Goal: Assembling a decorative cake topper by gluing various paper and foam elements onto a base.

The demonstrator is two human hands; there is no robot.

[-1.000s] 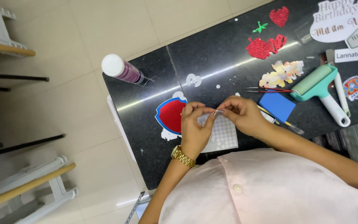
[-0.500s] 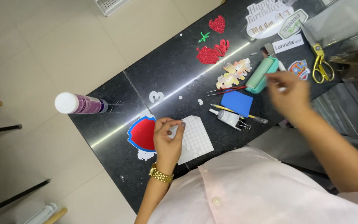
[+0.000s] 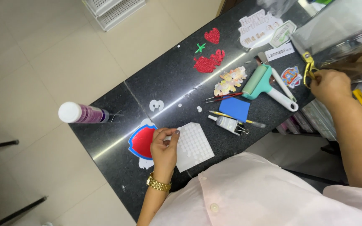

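Observation:
My left hand (image 3: 164,146) rests on the black stone table (image 3: 168,83), fingers curled, pressing on the edge of a white sheet of small round foam dots (image 3: 193,146) beside a red and blue shield cut-out (image 3: 141,142). My right hand (image 3: 329,86) is far to the right, closed around the yellow handles of scissors (image 3: 308,67) at the table's right edge.
On the table lie a white-capped purple bottle (image 3: 82,113), a white paper numeral (image 3: 156,105), red glitter cut-outs (image 3: 208,62), a teal roller (image 3: 262,83), a blue square pad (image 3: 234,109), a small glue tube (image 3: 228,124), tweezers (image 3: 223,98), printed paper labels (image 3: 258,27) and a clear plastic sheet (image 3: 340,33).
My right hand has left the left hand and the dot sheet and reached far right to the scissors. The left hand has settled onto the sheet. The camera view has shifted.

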